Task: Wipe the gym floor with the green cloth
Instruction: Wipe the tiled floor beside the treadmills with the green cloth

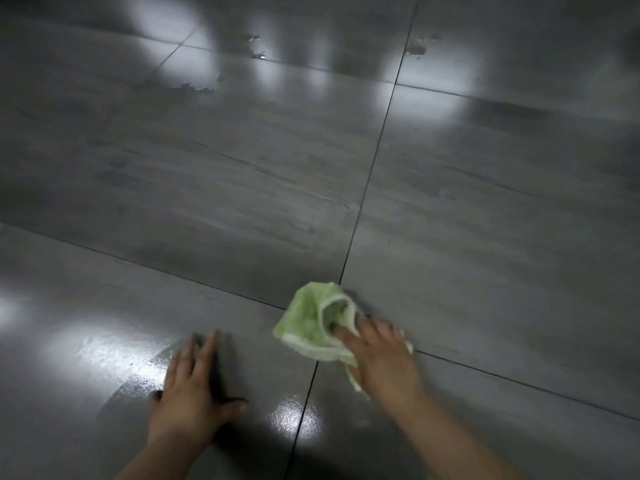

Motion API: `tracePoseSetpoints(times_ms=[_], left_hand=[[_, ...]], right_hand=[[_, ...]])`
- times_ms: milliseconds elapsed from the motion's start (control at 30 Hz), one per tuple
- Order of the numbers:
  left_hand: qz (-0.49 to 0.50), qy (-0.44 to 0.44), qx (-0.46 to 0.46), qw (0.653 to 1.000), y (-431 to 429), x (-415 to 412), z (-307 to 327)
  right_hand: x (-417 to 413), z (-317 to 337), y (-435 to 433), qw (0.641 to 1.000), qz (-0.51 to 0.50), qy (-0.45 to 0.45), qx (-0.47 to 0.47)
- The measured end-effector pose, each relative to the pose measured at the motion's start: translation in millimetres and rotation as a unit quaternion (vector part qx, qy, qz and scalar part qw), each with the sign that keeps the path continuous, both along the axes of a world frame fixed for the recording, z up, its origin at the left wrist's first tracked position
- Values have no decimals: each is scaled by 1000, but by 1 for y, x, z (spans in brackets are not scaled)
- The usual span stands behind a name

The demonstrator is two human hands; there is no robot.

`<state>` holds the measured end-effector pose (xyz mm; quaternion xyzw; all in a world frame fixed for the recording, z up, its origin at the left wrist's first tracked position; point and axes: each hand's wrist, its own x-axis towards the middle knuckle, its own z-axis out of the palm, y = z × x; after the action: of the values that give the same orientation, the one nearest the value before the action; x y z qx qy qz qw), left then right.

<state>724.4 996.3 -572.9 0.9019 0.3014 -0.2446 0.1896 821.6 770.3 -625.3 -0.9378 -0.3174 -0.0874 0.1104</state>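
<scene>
Right now I see my right hand [379,358] pressed flat on the green cloth [317,323], its fingers [346,336] spread apart over the fabric rather than clamped around it. Most of the cloth bunches out just ahead and to the left of those fingers, with a pale hem curling up beside them, and it lies on the grey tiled floor [207,188] where two dark grout lines cross. My left hand [192,389] rests palm-down on the bare tile, well to the left of the cloth and not touching it, fingers together and extended, thumb out to the side. Bright light patches gleam on the tile around that hand, and small wet-looking spots sit far ahead of both hands.
</scene>
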Motion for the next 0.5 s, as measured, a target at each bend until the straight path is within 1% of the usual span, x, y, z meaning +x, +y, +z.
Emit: tracePoseSetpoints(times_ms=[33,100,133,167,200,233,267,300,333,367,400,433,500], left_hand=[[23,-1,0,1000,5,0,-1],[27,15,4,1000,13,-3,-5],[18,24,7,1000,14,-4,-7],[9,31,11,999,14,-4,-8],[3,33,15,999,15,-5,-10],[1,30,15,999,16,-5,-11],[-2,26,11,1000,18,-5,-11],[-1,17,2,1000,21,-6,-11],[3,2,-11,1000,25,-8,-11],[15,-23,-25,999,31,-12,-12],[36,-48,-31,998,36,-16,-12],[62,-69,-24,995,43,-22,-12],[104,-61,26,992,57,-36,-11]], right_hand=[[14,-1,-28,999,-39,-5,-11],[34,3,-66,985,-169,19,9],[38,9,-69,968,-245,44,40],[38,10,-60,938,-332,76,60],[36,9,-38,905,-400,131,61],[31,7,-10,895,-413,161,57],[21,6,19,912,-380,150,49],[6,4,51,941,-311,118,59],[-12,-1,78,970,-219,94,46],[-32,-2,100,987,-131,92,31],[-49,-1,114,994,-50,90,27],[-61,-1,117,994,18,104,19],[-52,3,103,988,125,95,2]])
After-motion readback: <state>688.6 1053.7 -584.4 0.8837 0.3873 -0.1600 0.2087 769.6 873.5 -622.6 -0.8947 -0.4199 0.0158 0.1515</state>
